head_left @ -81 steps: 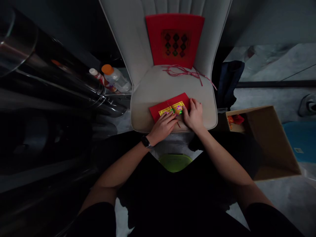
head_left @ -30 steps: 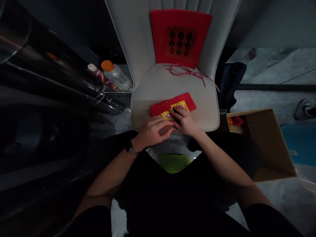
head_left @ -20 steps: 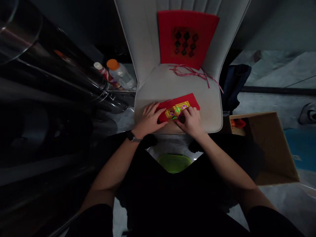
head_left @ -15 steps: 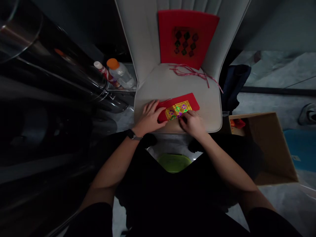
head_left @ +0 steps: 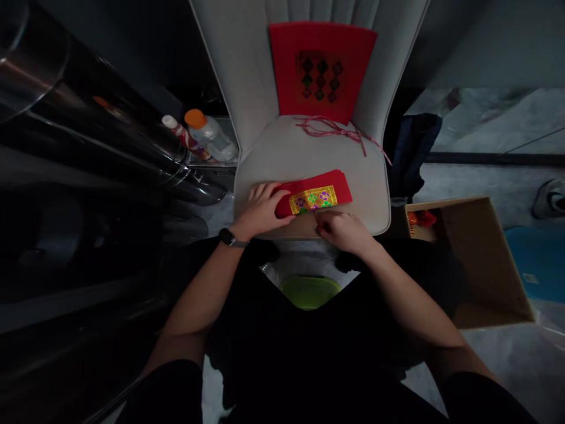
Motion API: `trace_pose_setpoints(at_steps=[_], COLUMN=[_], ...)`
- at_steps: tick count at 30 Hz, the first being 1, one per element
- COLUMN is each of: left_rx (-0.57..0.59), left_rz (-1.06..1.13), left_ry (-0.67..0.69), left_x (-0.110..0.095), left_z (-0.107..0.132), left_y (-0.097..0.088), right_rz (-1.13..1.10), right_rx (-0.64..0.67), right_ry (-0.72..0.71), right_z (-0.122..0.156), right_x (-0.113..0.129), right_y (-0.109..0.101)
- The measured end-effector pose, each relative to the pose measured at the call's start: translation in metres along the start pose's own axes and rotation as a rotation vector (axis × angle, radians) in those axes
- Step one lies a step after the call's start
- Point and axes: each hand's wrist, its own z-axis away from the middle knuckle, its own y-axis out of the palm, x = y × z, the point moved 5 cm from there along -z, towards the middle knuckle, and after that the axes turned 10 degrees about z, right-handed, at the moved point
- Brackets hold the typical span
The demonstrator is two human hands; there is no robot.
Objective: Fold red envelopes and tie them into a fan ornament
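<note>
Red envelope: A red paper envelope (head_left: 313, 199) with a gold patterned panel is lying flat on the front part of the seat cushion.

Left hand: The left hand (head_left: 265, 206) is pressing down on the envelope's left end, with the fingers spread. A wristwatch (head_left: 228, 238) is sitting on the wrist.

Right hand: The right hand (head_left: 343, 231) is resting at the envelope's lower edge with the fingers curled together. I cannot tell if it is pinching the paper.

Chair: A pale upholstered chair (head_left: 282, 153) is carrying the envelope. A red card (head_left: 322, 65) is leaning on the backrest, and a pink ribbon (head_left: 335, 131) is lying on the cushion behind the envelope.

Cardboard box: An open cardboard box (head_left: 474, 259) is standing just right of the chair, with small red items (head_left: 421, 219) showing inside.

Bottles: A plastic bottle with orange cap (head_left: 209, 136) and a smaller white-capped bottle (head_left: 179, 136) are lying left of the chair.
</note>
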Motion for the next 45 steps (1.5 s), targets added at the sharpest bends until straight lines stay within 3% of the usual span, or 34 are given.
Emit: trace_pose_setpoints(at_steps=[5, 11, 18, 23, 25, 32, 37, 45], left_rx=[-0.043, 0.033, 0.025, 0.015, 0.008, 0.002, 0.020, 0.222], left_rz=[-0.026, 0.019, 0.008, -0.006, -0.016, -0.011, 0.011, 0.155], left_ry=[-0.049, 0.081, 0.033, 0.038, 0.046, -0.028, -0.156, -0.363], left_x=[-0.006, -0.011, -0.002, -0.005, -0.007, -0.005, 0.007, 0.024], left_z=[-0.003, -0.008, -0.008, -0.008, -0.008, -0.015, -0.037, -0.066], left_y=[0.001, 0.015, 0.013, 0.014, 0.015, 0.009, 0.004, 0.006], right_rz=[-0.056, -0.088, -0.070, -0.137, -0.127, -0.094, -0.046, -0.052], right_rx=[-0.046, -0.121, -0.150, -0.448, -0.497, -0.457, -0.446, -0.408], right_ry=[-0.008, 0.188, 0.284, 0.333, 0.362, 0.364, 0.379, 0.388], right_z=[-0.010, -0.025, -0.030, -0.030, -0.030, -0.036, -0.037, -0.041], right_x=[-0.003, -0.022, -0.030, -0.046, -0.052, -0.048, -0.047, -0.051], right_y=[0.002, 0.002, -0.001, -0.012, -0.012, -0.002, -0.004, -0.002])
